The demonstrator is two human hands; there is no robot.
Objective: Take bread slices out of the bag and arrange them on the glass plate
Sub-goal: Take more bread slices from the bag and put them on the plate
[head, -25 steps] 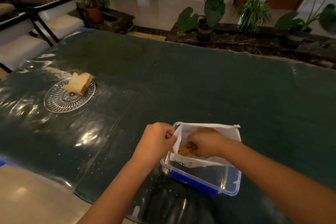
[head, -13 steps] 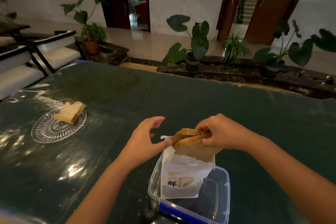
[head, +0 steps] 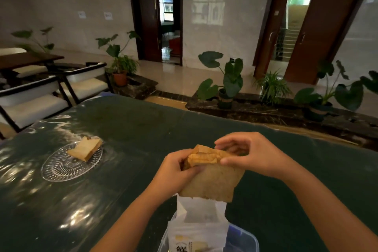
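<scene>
Both my hands hold a small stack of brown bread slices (head: pixel 212 180) just above the white bread bag (head: pixel 201 229). My left hand (head: pixel 176 172) grips the stack's left side and my right hand (head: pixel 249 155) pinches its top right corner. The bag stands upright in a clear plastic box (head: pixel 248 240) at the near edge of the table. To the left, the patterned glass plate (head: pixel 63 166) carries bread slices (head: pixel 86 148) piled at its far side.
A dark green glossy table (head: pixel 143 129) spreads under everything. White-cushioned chairs (head: pixel 34 104) stand at its left end. Potted plants (head: pixel 229 84) line a dark ledge beyond the far edge.
The bread came up fully out of the bag. My left hand, open half a second ago, now grips the stack. The view tilted upward.
</scene>
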